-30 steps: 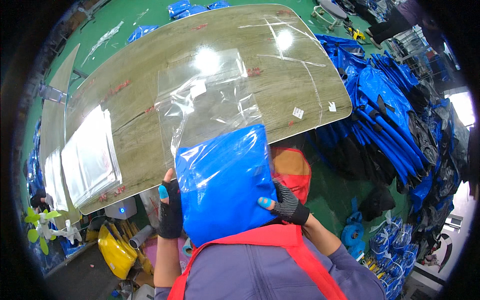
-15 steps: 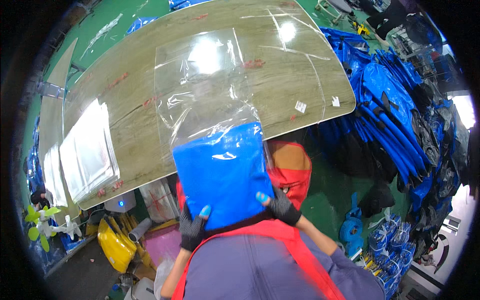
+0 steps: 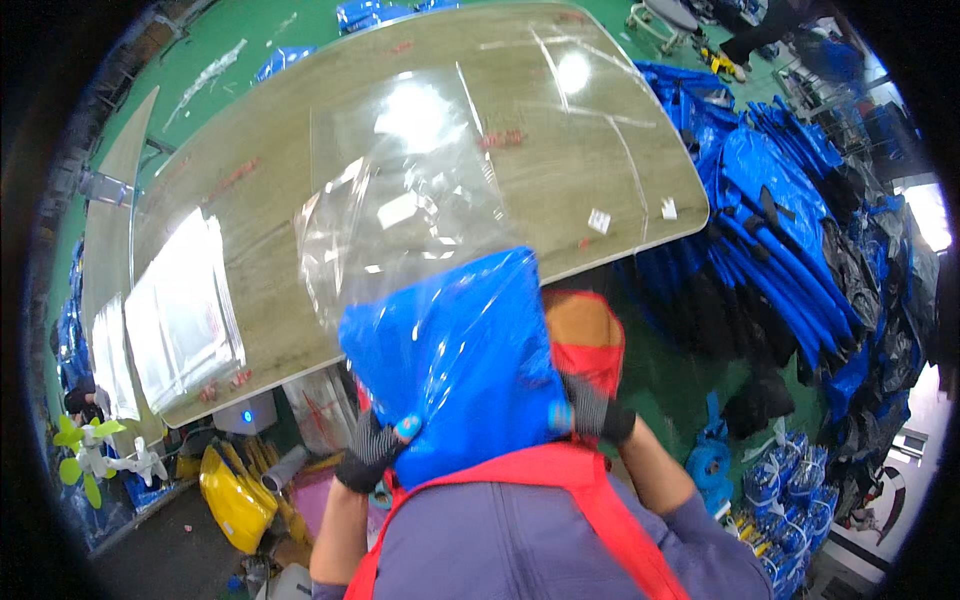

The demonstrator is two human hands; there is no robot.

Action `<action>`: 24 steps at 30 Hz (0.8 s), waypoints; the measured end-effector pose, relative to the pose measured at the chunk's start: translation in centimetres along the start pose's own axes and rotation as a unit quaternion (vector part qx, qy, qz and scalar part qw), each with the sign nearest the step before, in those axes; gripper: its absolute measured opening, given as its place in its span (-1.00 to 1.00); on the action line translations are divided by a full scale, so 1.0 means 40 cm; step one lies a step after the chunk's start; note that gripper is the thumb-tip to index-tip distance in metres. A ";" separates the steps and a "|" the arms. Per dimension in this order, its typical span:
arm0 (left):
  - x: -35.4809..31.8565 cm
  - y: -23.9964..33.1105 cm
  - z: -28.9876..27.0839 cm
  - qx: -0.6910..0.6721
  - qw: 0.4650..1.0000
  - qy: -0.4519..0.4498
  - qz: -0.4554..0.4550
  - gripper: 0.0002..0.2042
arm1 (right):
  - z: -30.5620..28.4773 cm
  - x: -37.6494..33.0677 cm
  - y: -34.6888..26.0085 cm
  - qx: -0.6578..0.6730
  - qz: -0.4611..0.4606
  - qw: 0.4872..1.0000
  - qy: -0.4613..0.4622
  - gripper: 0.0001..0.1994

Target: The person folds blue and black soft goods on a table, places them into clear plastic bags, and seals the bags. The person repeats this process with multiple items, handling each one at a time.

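A flat blue folded piece (image 3: 450, 350), glossy under clear film, is held against the front of my body. Its far end meets a clear plastic bag (image 3: 400, 190) that lies across the table, wrinkled and full of reflections. My left hand (image 3: 378, 445), in a dark fingerless glove with a blue fingertip cover, grips the near left edge, thumb on top. On the near right edge my right hand (image 3: 590, 412), gloved alike, has its thumb on the blue and its other fingers hidden beneath.
The table (image 3: 570, 200) has a wood-pattern top with tape strips and small labels. A stack of clear bags (image 3: 180, 300) lies on its left part. Blue bundles (image 3: 770, 210) are piled at the right. A small green-bladed fan (image 3: 90, 460) stands at lower left, near a yellow piece (image 3: 235, 500).
The blue piece has tilted and come slightly nearer, with more creases. My right hand has moved outward to the right. The clear bag's near part has crumpled and shifted left.
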State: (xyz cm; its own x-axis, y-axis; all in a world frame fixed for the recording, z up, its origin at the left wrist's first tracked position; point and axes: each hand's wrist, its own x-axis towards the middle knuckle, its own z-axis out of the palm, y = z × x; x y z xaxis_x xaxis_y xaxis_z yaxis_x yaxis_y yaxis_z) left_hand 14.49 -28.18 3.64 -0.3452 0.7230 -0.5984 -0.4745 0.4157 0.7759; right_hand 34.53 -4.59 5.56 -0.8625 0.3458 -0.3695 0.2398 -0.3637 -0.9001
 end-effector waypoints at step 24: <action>0.031 0.048 -0.024 -0.062 0.998 0.006 -0.012 -0.14 | 0.015 0.038 -0.028 0.056 0.073 0.991 -0.102 -0.06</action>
State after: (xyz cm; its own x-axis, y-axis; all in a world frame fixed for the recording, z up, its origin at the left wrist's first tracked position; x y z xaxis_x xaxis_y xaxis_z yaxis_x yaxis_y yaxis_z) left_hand 12.36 -27.03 4.20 -0.3410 0.7067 -0.6199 -0.5799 0.3608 0.7304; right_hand 32.69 -4.19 6.13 -0.8974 0.1041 -0.4289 0.3276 -0.4940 -0.8054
